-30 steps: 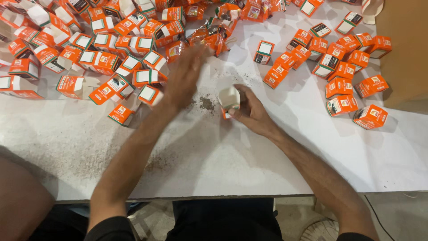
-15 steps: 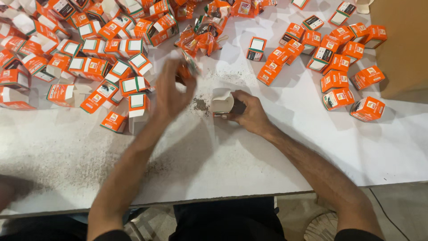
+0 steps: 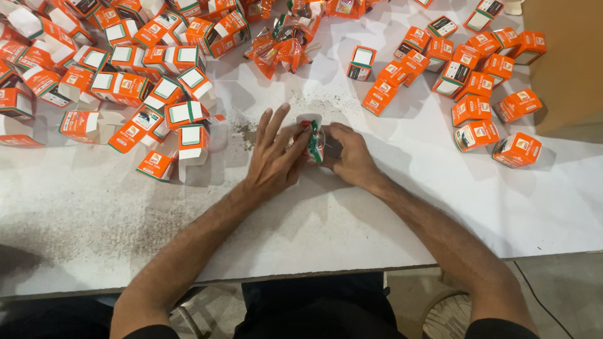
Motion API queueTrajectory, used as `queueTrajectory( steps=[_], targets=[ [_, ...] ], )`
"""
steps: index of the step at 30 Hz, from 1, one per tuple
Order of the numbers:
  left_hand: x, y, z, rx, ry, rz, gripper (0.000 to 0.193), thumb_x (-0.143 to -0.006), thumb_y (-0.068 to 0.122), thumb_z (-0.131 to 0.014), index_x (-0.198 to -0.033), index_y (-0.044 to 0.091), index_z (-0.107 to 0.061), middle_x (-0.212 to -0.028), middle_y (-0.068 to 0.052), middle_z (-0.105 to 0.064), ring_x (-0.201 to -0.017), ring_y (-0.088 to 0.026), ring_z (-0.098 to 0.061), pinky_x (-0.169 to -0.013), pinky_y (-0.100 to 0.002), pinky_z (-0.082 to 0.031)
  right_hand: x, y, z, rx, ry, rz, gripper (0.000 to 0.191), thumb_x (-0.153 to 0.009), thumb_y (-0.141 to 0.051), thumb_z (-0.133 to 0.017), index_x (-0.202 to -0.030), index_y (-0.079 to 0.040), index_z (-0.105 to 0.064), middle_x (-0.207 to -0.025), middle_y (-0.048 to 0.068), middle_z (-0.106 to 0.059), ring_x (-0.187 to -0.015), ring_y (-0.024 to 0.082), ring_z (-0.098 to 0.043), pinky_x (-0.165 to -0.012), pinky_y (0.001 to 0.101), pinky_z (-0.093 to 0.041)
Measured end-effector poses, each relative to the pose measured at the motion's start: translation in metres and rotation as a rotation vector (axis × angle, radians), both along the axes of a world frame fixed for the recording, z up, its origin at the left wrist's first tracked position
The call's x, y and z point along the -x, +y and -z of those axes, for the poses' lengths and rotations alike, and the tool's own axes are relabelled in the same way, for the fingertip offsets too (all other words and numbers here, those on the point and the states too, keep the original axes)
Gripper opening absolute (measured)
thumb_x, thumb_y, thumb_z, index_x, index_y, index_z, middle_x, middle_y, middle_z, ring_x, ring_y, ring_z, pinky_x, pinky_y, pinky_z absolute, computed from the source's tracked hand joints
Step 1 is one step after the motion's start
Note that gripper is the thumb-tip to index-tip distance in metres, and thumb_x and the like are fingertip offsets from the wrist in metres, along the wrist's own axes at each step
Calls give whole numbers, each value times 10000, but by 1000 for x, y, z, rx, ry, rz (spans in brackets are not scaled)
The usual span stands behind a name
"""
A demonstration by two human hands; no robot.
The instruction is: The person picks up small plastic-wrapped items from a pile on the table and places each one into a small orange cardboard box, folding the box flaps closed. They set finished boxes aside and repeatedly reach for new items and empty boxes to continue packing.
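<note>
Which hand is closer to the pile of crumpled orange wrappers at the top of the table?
Left. The left hand has its fingertips stretched toward the crumpled wrappers; the right hand lies lower and to the right, against the small carton.
</note>
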State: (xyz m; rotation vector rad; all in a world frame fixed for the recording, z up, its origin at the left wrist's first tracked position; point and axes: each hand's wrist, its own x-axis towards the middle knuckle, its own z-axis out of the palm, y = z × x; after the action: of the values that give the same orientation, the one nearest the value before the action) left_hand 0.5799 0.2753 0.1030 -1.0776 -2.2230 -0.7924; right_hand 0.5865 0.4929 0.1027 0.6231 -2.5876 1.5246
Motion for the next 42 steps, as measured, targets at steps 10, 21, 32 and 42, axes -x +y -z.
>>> queueTrajectory(
  steps=[10, 21, 32, 42],
  targets=[
    [-2, 28, 2, -310, -479, -233, 367, -863, 143, -761, -1194, 16, -668, -1483, -209, -432, -1216, -387, -535, -1001, -492, -498, -8, -4, 1, -45, 69, 17, 619, -704, -182, -936, -1236, -33, -658, -1187, 146, -697, -1095, 328, -664, -952, 411, -532],
    [26, 18, 24, -471, -1036, -49, 228, -890, 156, -616, -992, -48, -631, -887, -81, -718, -753, -92, -751, -640, -308, -616, -17, -6, 10, -178, 262, 37, 614, -782, -201, -883, -1317, -33, -635, -1251, 143, -704, -1200, 323, -647, -1019, 439, -511],
    [41, 4, 24, -539, -1327, 31, 201, -947, 64, -738, -1080, -81, -699, -945, -136, -722, -779, -166, -637, -642, -348, -534, -6, -3, 2, -211, 282, -39, 455, -809, -195, -858, -1209, -63, -684, -1270, 128, -701, -1211, 323, -639, -1034, 444, -496],
    [14, -13, 5, -101, -259, 317, 384, -853, 118, -822, -1179, 18, -646, -1352, -182, -646, -1291, -365, -613, -1029, -435, -546, -7, -1, 10, -99, -67, 69, 594, -819, -219, -897, -1125, -68, -411, -1128, 166, -685, -1060, 317, -710, -845, 409, -568]
  ],
)
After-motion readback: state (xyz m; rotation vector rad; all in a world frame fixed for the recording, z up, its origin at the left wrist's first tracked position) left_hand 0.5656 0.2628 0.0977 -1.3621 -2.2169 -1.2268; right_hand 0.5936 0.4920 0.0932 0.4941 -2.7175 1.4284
